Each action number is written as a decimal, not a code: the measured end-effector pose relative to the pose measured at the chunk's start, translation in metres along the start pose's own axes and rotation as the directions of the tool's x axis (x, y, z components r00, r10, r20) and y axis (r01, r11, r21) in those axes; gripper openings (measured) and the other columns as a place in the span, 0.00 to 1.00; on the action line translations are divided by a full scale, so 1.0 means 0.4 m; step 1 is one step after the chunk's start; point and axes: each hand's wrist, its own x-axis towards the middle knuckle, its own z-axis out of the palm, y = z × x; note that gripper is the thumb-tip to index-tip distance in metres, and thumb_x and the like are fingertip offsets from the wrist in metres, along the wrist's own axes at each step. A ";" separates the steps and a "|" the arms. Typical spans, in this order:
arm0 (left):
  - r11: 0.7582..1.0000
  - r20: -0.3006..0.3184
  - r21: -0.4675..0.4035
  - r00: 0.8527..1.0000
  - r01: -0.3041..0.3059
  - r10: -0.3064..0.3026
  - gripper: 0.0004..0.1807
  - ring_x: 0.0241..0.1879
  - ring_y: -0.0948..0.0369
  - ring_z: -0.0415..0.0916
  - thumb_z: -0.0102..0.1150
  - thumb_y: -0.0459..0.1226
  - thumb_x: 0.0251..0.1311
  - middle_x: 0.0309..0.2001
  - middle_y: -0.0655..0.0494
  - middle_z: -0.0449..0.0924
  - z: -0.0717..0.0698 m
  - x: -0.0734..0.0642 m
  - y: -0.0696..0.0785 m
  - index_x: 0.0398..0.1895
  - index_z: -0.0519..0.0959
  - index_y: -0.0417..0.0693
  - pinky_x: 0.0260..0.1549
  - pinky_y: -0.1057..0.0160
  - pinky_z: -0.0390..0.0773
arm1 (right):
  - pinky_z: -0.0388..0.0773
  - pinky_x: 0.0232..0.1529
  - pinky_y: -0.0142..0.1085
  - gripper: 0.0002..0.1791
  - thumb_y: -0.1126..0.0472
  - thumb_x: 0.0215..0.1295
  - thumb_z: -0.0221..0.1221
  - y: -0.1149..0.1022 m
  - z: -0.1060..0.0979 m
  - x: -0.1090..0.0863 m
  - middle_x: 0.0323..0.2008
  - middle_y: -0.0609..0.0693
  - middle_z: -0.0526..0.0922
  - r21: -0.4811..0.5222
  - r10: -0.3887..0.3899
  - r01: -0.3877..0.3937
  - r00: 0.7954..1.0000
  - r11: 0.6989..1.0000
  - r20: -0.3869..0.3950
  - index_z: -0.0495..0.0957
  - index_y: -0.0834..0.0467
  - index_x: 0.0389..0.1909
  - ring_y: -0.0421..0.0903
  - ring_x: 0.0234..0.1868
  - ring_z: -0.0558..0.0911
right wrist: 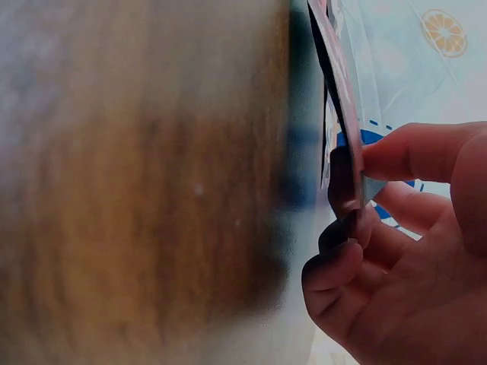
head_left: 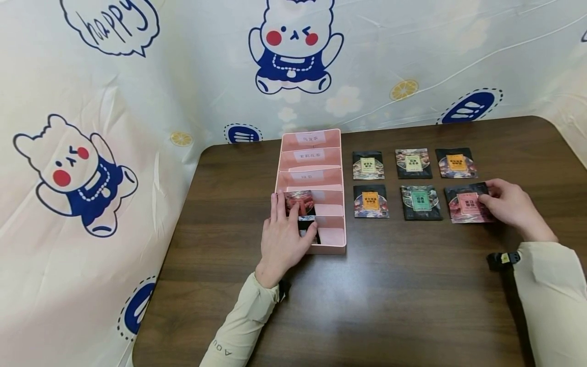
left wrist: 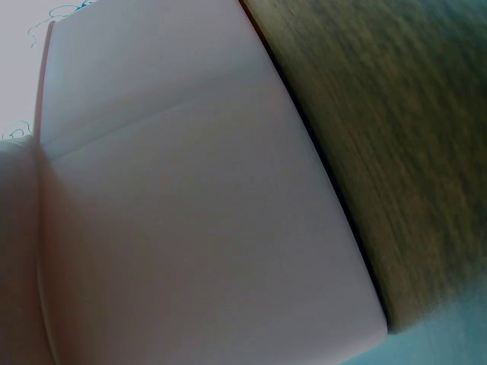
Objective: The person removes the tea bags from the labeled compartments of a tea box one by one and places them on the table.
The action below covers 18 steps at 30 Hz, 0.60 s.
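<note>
My right hand [head_left: 515,206] pinches the right edge of a tea sachet with a red label [head_left: 469,204], thumb on top. In the right wrist view the thumb and fingers hold the sachet [right wrist: 344,95] edge-on, and it stands off the tabletop. My left hand [head_left: 285,237] rests over the near left side of a pink compartment box [head_left: 341,193], fingers extended. Under those fingers lie a red sachet [head_left: 306,199] and a dark sachet [head_left: 316,235], both partly hidden, in the two nearest compartments. The left wrist view shows mostly the box's outer wall [left wrist: 213,213].
Beside the box several sachets lie in two rows, among them a green-label sachet [head_left: 421,202] and an orange-label sachet [head_left: 457,163]. White paper labels [head_left: 308,156] mark the box's compartments. A patterned cloth [head_left: 197,66] hangs along the wooden table's [head_left: 390,295] back and left edges.
</note>
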 end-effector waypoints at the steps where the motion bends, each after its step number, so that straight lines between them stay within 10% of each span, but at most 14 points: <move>1: 1.000 0.001 0.000 1.000 0.000 0.000 0.36 0.78 0.50 0.39 0.46 0.61 0.60 0.77 0.41 0.45 0.000 0.000 0.000 0.64 0.71 0.48 0.53 0.42 0.71 | 0.66 0.27 0.36 0.26 0.59 0.70 0.48 0.000 -0.001 0.001 0.41 0.74 0.72 -0.001 0.004 -0.004 1.000 1.000 0.007 0.62 0.77 0.58 0.59 0.35 0.73; 18: 1.000 -0.017 0.002 1.000 -0.008 0.008 0.36 0.77 0.49 0.40 0.47 0.61 0.60 0.76 0.41 0.47 0.001 -0.001 0.001 0.63 0.72 0.48 0.51 0.42 0.72 | 0.66 0.27 0.35 0.28 0.58 0.69 0.48 -0.002 -0.009 0.011 0.43 0.76 0.71 -0.040 0.042 -0.039 0.996 0.998 0.078 0.60 0.79 0.58 0.60 0.36 0.73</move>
